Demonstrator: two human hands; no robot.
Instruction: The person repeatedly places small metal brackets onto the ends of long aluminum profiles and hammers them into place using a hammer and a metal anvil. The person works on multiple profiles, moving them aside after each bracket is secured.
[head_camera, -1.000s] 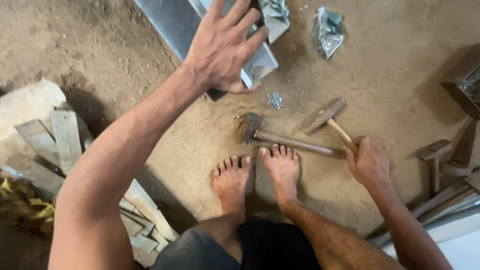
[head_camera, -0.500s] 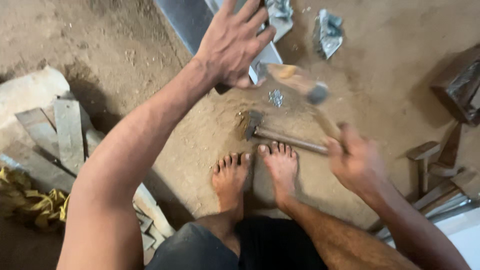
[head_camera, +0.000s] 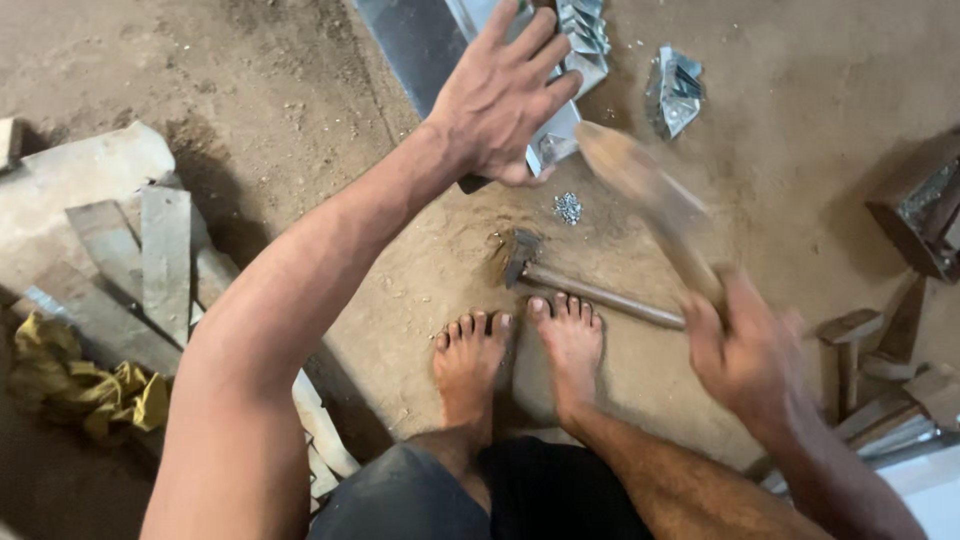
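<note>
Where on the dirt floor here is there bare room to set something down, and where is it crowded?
Bare dirt lies upper left, between the wood scraps and the metal sheet, and right of the crumpled metal piece. It is crowded around the feet: the claw hammer lies there, small nails beside it, the left hand on the sheet, the right hand gripping a blurred mallet.

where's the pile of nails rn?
Head view, centre: the nails lie on the dirt floor, just below the left hand and above the claw hammer.

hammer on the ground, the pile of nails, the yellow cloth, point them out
hammer on the ground (head_camera: 600, 297), head view, middle of its handle
pile of nails (head_camera: 568, 208), head view, centre of the heap
yellow cloth (head_camera: 90, 385), head view, middle of the crumpled fabric
</note>
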